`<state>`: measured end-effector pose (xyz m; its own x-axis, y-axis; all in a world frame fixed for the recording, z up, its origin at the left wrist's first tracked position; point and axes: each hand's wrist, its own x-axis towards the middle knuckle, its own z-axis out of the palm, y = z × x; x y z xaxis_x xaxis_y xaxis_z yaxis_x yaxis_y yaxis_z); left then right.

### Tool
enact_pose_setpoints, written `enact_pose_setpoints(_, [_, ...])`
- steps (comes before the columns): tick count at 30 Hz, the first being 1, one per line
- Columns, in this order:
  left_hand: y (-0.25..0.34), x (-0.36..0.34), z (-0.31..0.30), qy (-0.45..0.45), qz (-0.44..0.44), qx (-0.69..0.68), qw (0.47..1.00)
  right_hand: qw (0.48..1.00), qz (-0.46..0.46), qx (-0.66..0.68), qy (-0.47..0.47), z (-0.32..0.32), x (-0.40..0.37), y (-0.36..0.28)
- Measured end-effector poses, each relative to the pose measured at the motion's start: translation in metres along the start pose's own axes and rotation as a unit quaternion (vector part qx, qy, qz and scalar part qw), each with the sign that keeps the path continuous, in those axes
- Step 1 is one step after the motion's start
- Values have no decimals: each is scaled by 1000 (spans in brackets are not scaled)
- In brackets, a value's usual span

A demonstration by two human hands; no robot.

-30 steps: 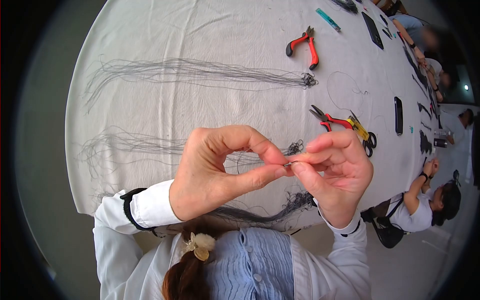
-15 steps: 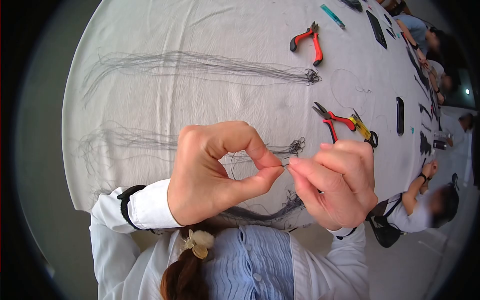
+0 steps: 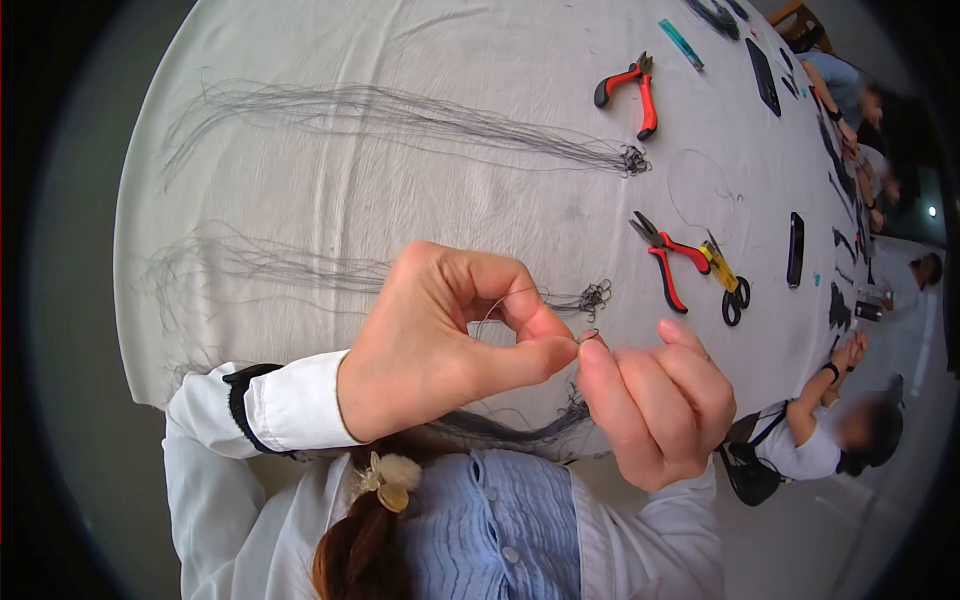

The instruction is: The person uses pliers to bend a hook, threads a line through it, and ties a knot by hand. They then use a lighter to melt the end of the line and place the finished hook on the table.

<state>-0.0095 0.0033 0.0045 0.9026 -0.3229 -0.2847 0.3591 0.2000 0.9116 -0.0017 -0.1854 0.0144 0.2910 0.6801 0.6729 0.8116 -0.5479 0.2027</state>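
Note:
Between thumb and forefinger, my left hand (image 3: 450,335) pinches a thin dark strand (image 3: 497,303), which curves up behind the fingers. My right hand (image 3: 655,405) pinches the strand's small looped end (image 3: 591,334), right beside the left fingertips. Behind my hands, a bundle of fine dark strands (image 3: 300,266) lies on the white cloth, its curled ends (image 3: 594,296) just above my fingertips. Farther up lies a second bundle (image 3: 400,112) with a knotted end (image 3: 634,160). A darker bundle (image 3: 510,433) is partly hidden below my hands.
Red-handled pliers (image 3: 668,260) lie near yellow-and-black scissors (image 3: 735,290); red-handled cutters (image 3: 630,92) are farther off. A teal tool (image 3: 682,45) and two black phones (image 3: 763,77) (image 3: 796,249) lie on the white table (image 3: 490,210). Several people sit along the right side.
The strand's end now shows as a small loop between my fingertips, and its curve shows behind my left fingers. My right hand has turned and shifted slightly down. The view has shifted a little.

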Motion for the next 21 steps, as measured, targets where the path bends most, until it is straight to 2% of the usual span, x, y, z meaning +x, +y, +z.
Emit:
enact_pose_setpoints(1, [1,0,0,1,0,-2,1000,1000,-2,1,-1,1,-2,0])
enact_pose_setpoints(3, [4,-1,0,-9,-99,-75,992,999,-33,-10,25,5,-5,1])
enact_pose_setpoints(6, [1,-1,2,-4,-114,-131,985,1000,-18,-14,-5,1,-2,-1])
enact_pose_setpoints(13, [-2,-1,3,15,-81,-110,991,998,33,48,-12,3,-1,6])
enact_pose_setpoints(15, [-3,0,3,21,-26,-62,997,986,97,134,-17,2,1,10])
enact_pose_setpoints(16, [-3,0,3,21,-25,-63,997,986,97,134,-17,1,3,12])
enact_pose_setpoints(18, [-4,0,3,31,3,-44,999,903,267,324,-93,-2,9,15])
enact_pose_setpoints(19, [-4,0,3,30,2,-43,999,866,309,379,-106,-3,10,15])
enact_pose_setpoints(20, [-4,-1,2,32,13,-15,999,866,310,378,-105,-2,10,15])
enact_pose_setpoints(21, [-3,-1,2,33,24,12,999,838,341,410,-114,-2,9,15])
